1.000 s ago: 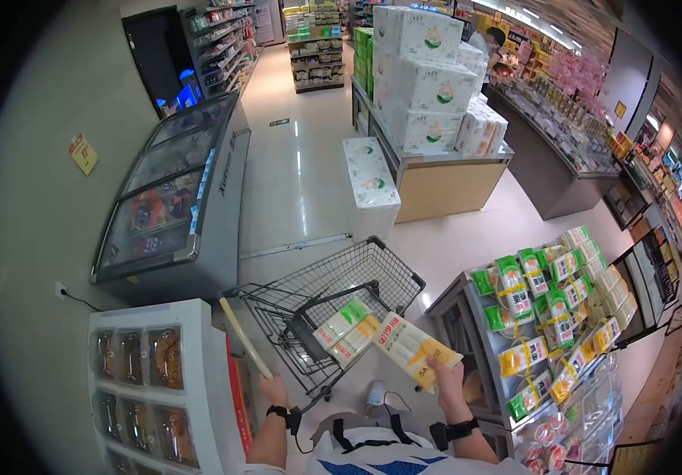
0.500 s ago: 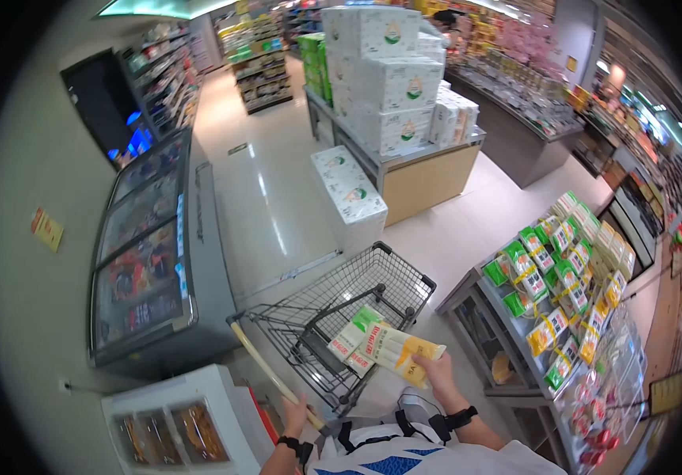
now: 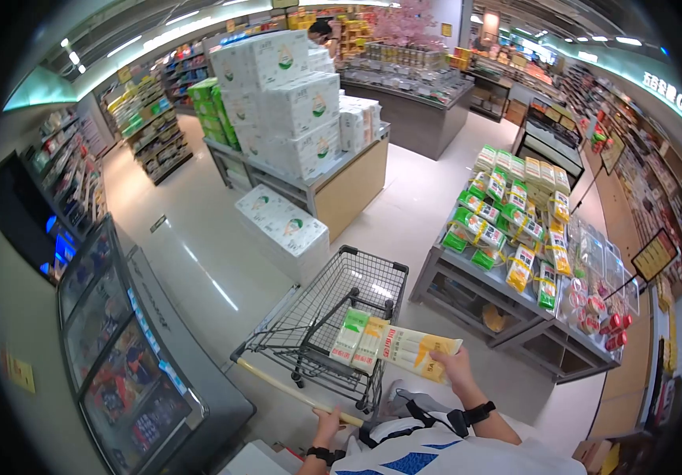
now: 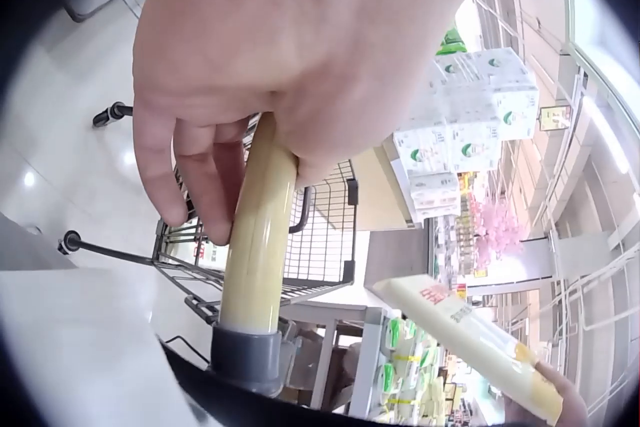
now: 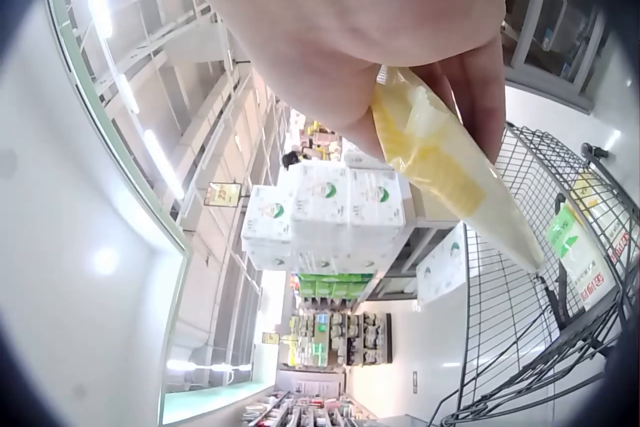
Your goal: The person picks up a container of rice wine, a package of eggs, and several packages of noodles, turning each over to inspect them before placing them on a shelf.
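Observation:
My left hand is on the pale yellow handle of a black wire cart; in the left wrist view the fingers of that hand curl round the bar. My right hand pinches the yellow end of a long white-and-yellow packet, whose other end is over the cart's near side. In the right wrist view the thumb and fingers of this hand grip the packet's end. Two similar packets, one with green and one with yellow, lie in the cart.
A display table with green and yellow packets stands to the right. Ahead are stacked white cartons on a stand, with another carton on the floor. A glass-topped freezer is at the left. A person is behind the cartons.
The head view has swung to the right. The held packet has moved closer to the packets in the cart, and its printed end now lies beside them. Both hands keep their grip.

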`<state>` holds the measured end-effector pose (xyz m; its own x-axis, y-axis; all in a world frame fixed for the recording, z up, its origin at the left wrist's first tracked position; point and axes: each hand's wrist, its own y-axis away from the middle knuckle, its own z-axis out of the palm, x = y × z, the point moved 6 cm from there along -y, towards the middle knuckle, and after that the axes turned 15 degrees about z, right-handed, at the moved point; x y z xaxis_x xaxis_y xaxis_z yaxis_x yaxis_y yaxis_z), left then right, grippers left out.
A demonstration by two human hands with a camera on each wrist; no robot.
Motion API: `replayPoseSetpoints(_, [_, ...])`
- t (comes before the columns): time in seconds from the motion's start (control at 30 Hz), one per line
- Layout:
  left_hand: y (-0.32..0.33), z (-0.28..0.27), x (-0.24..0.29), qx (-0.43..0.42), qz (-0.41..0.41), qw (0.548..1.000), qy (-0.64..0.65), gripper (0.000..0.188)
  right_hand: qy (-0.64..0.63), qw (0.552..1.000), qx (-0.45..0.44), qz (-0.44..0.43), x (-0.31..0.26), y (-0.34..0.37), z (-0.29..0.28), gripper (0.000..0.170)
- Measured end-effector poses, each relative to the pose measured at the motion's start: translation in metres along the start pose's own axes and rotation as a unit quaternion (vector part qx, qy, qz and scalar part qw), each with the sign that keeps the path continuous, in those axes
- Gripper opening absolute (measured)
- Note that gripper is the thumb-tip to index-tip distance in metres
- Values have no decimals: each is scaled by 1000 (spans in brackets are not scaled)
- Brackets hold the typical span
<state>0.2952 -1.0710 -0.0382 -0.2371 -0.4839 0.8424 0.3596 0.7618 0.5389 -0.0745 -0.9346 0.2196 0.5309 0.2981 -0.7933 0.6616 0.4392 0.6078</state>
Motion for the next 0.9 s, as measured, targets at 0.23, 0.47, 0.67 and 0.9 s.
replayPoseSetpoints(0.23, [-65,-1,36,-77,-42,996,-17,72,-11,1000,24,9,-30,-23,12,31])
replayPoseSetpoints(0.47, [-110,-9,107,-33,-85,993,-80,55,-39,999,-11,0,-62,-83,23,33])
replayPoseSetpoints(0.67, [-153,-8,163,-100,-107,981,-130,58,-87,996,11,3,-66,-122,9,35])
replayPoseSetpoints(0.9, [-226,3,187,-124,-137,970,-159,43,-73,993,90,35,-79,-143,-4,33])
